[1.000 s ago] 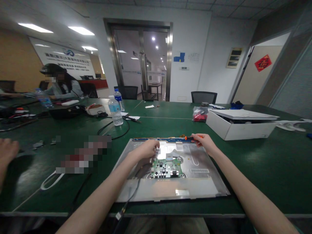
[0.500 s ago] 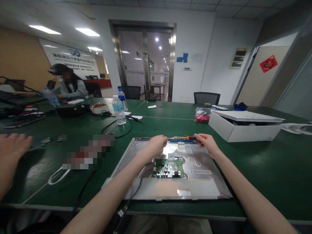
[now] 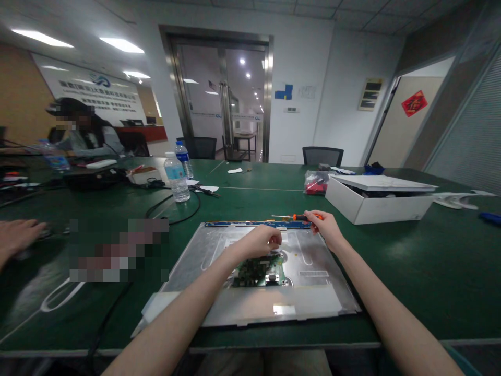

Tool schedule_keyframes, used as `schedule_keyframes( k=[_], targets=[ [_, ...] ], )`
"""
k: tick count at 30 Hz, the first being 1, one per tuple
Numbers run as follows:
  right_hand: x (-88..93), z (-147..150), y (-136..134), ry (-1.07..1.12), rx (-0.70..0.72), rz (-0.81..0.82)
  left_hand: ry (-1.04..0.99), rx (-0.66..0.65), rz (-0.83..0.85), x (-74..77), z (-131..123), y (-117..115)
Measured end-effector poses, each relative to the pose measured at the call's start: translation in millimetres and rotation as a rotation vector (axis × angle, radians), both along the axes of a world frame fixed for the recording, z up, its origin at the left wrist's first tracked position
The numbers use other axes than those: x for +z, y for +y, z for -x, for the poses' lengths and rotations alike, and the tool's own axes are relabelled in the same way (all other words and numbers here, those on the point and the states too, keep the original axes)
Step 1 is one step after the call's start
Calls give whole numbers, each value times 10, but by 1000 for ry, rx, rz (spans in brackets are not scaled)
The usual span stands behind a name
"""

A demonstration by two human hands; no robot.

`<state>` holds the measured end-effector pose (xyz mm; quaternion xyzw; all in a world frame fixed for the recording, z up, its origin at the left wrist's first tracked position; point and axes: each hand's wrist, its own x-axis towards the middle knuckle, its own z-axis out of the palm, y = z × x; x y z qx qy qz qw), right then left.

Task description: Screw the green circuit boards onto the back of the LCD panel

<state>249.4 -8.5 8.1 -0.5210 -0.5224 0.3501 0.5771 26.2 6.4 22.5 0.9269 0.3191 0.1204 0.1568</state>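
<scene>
A flat metal display panel (image 3: 183, 266), back side up, lies on the table in front of me. A green circuit board (image 3: 256, 271) sits on its middle, and a narrow blue circuit strip (image 3: 235, 224) runs along its far edge. My left hand (image 3: 258, 241) is over the panel just beyond the green board, fingers curled together; whether they pinch anything is hidden. At the panel's far right edge, my right hand (image 3: 323, 224) grips a screwdriver (image 3: 300, 217) by its orange and black handle. Its shaft points left above the blue strip.
Beyond the panel stand two water bottles (image 3: 177, 177) beside a black cable (image 3: 198, 209). A white box (image 3: 385, 206) is at the right, near a bagged red item (image 3: 316, 184). Another person's hand (image 3: 19, 237) rests at far left; a seated person (image 3: 86, 130) is behind.
My left hand has come back from the blue strip toward the green board. My right hand still holds the screwdriver near the far edge. The view has turned slightly right.
</scene>
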Motion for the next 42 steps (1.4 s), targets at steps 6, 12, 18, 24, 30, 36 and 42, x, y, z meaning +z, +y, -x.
schedule_keyframes(
  k=[6,12,18,24,30,36,42],
  targets=[
    [-21,2,-4,-19,-3,-10,-10,-19,29,-99,-44,-93],
    [17,39,-44,-16,7,-13,-31,-30,34,-113,-38,-110],
    [14,45,-36,25,-39,-54,-63,-37,89,-85,5,-95],
    [-4,45,-15,74,-110,-98,-99,-5,111,-108,30,-49],
    [1,89,-7,127,-162,-127,-105,-12,127,-121,24,-52],
    [-14,76,35,129,-238,-190,-120,-15,163,-141,5,-50],
    [69,142,-77,-107,-292,-357,-131,-5,202,-149,-7,-61]
  ],
)
